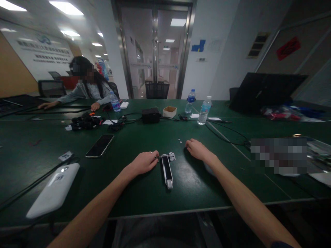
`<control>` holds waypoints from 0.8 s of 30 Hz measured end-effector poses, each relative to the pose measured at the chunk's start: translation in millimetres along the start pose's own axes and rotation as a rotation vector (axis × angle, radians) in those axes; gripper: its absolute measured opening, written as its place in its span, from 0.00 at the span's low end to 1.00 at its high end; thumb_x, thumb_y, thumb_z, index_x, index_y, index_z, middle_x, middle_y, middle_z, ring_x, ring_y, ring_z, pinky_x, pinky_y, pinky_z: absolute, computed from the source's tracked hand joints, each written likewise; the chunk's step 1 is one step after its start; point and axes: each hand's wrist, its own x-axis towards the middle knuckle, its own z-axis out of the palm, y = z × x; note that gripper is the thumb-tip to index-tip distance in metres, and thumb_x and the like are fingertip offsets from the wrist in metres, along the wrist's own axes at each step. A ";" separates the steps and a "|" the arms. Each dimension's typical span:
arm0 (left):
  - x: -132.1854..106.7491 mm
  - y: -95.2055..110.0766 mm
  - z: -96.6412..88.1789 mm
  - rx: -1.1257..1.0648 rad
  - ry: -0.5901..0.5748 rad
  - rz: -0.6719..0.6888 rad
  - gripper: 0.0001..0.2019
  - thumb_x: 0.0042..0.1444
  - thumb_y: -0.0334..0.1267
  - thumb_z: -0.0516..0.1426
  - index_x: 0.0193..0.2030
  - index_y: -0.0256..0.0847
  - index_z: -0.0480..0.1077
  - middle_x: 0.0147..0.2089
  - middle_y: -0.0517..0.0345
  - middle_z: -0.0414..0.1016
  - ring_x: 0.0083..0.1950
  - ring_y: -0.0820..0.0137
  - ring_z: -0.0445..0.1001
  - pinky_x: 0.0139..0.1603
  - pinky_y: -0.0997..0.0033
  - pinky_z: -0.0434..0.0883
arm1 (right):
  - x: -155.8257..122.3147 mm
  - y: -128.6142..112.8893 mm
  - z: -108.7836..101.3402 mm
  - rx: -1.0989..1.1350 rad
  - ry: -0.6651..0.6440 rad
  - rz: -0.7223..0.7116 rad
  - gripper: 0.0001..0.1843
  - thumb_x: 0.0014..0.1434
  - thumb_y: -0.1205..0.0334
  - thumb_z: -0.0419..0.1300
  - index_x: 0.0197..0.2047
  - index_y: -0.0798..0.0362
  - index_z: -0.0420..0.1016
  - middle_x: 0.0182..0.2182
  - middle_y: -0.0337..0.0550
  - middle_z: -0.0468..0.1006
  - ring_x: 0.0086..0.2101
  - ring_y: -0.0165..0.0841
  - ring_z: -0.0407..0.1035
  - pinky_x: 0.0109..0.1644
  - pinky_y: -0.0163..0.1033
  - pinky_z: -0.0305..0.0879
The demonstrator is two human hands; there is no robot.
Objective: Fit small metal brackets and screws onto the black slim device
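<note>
Fingers of left hand (143, 162) touch the metal bar (167, 170) (grip unclear); right hand (198, 150) lies empty, loosely curled.

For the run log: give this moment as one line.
left hand: fingertips at far end of metal bar | right hand: resting on table, apart from bar | phone: left of hands

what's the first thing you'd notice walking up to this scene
On a dark green table the left hand touches the top end of a slim black-and-silver metal part lying near the front edge, and the right hand rests on the table just right of it. A dark phone lies further left, and another person sits at the far left end.
</note>
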 end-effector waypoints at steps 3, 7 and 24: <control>-0.5 0.3 -0.3 0.001 -0.003 -0.001 0.11 0.64 0.41 0.47 0.50 0.42 0.63 0.39 0.55 0.72 0.38 0.67 0.72 0.37 0.69 0.67 | -0.8 -0.5 -0.2 0.001 -0.016 0.023 0.13 0.62 0.66 0.51 0.48 0.54 0.71 0.47 0.52 0.71 0.45 0.39 0.68 0.45 0.37 0.61; -1.3 0.2 -0.4 0.011 0.014 0.004 0.11 0.64 0.40 0.47 0.50 0.42 0.63 0.39 0.56 0.73 0.38 0.66 0.72 0.36 0.69 0.67 | -0.9 0.1 1.4 0.015 -0.014 0.014 0.10 0.62 0.66 0.51 0.43 0.54 0.71 0.43 0.50 0.72 0.41 0.37 0.69 0.42 0.37 0.61; 0.6 -2.3 2.6 0.016 0.028 0.008 0.11 0.64 0.40 0.47 0.49 0.42 0.64 0.38 0.56 0.73 0.38 0.67 0.72 0.38 0.70 0.68 | -1.1 -11.8 1.7 0.084 0.082 -0.185 0.09 0.63 0.65 0.52 0.42 0.54 0.73 0.40 0.47 0.74 0.41 0.35 0.69 0.44 0.37 0.62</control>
